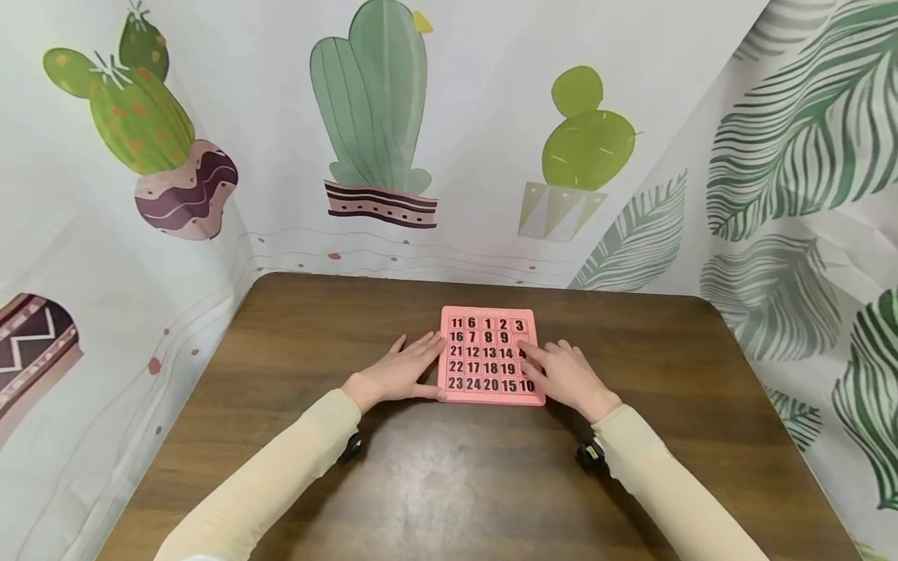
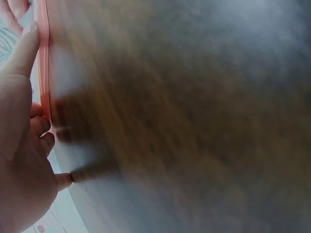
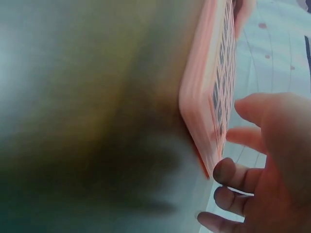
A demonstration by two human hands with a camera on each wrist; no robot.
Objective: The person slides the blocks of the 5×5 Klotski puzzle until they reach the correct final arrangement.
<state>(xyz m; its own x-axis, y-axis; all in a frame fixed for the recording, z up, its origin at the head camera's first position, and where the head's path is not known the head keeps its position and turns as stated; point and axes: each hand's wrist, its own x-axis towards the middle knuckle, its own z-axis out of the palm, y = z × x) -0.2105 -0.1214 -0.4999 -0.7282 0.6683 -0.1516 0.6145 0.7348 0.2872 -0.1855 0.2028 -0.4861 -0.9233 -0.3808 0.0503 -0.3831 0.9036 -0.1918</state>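
Note:
A pink sliding number puzzle (image 1: 490, 360) with black numerals lies flat on the table. Its right column shows a bare slot below the 3, and fingers partly cover the tiles lower down. My left hand (image 1: 401, 372) rests against the puzzle's left side, fingers extended and thumb at the lower left corner. Over the right column reaches my right hand (image 1: 567, 375), fingertips at the tiles near the 4, fingers loosely bent and gripping nothing. The left wrist view shows the thumb along the puzzle's pink edge (image 2: 43, 63). In the right wrist view, the puzzle's corner (image 3: 197, 97) stands beside the fingers.
The brown wooden table (image 1: 435, 483) extends around the puzzle on all sides. Behind it hangs a white cloth (image 1: 484, 140) printed with cacti and leaves. A dark wrist device (image 1: 590, 454) sits under the right sleeve, with another under the left.

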